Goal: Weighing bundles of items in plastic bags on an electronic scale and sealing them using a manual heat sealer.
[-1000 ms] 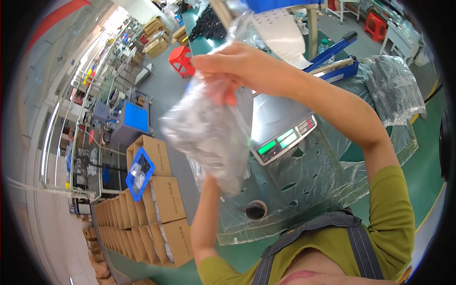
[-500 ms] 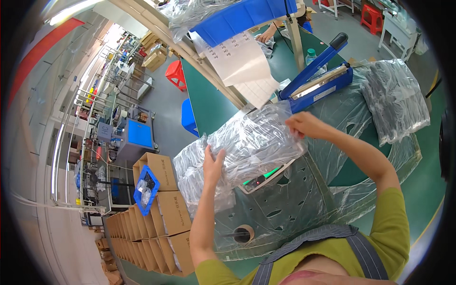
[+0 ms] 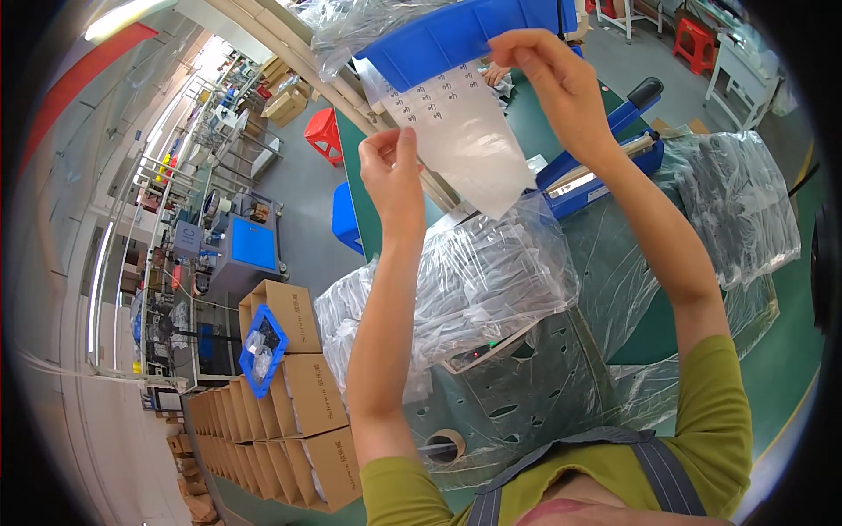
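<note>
Your curled left hand (image 3: 392, 174) is below the long blue plastic bin (image 3: 438, 46); your loosely bent right hand (image 3: 558, 92) overlaps its right end; I can't tell whether either pinches anything. Below the bin hangs a white paper sheet (image 3: 474, 162), then lies a bulky clear-plastic bag (image 3: 491, 276).

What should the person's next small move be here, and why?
Perhaps the bare left hand should pinch the white paper sheet with rows of dark print: its thumb appears near the sheet's left edge, and the silvery clear-plastic bundle below lies free of both hands.
</note>
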Tool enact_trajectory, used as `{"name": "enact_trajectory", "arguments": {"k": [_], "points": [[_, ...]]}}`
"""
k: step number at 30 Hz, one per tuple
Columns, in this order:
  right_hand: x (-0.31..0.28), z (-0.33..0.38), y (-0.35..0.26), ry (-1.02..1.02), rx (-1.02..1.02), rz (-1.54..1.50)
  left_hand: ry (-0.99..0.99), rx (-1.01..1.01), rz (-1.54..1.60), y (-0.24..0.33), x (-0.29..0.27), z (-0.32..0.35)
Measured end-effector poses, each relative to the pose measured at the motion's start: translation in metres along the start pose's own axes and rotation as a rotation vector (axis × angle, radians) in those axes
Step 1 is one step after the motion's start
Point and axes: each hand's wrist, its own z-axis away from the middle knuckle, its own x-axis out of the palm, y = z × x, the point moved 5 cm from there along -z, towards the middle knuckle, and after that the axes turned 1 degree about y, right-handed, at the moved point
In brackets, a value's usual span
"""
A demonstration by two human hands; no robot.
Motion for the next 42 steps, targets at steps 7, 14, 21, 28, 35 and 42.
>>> {"name": "enact_trajectory", "arguments": {"k": [7, 14, 21, 28, 35, 42], "points": [[0.054, 0.018, 0.005, -0.129, -0.396, 0.476, -0.182, -0.077, 0.32, -0.01, 0.019, 0.0], [0.065, 0.018, 0.006, -0.054, -0.437, 0.64, -0.384, -0.28, 0.766, -0.02, 0.032, -0.007], [0.066, 0.022, 0.011, -0.043, -0.41, 0.626, -0.372, -0.207, 0.786, -0.031, 0.038, -0.01], [0.069, 0.029, 0.006, -0.104, -0.314, 0.564, -0.387, -0.216, 0.774, -0.03, 0.028, 0.002], [0.109, 0.093, -0.008, -0.871, 0.206, 0.119, -0.581, -0.493, 0.158, -0.053, -0.064, 0.077], [0.153, 0.164, 0.044, -1.364, 0.246, 0.44, -0.175, -0.656, 0.077, -0.073, -0.186, 0.163]]}}
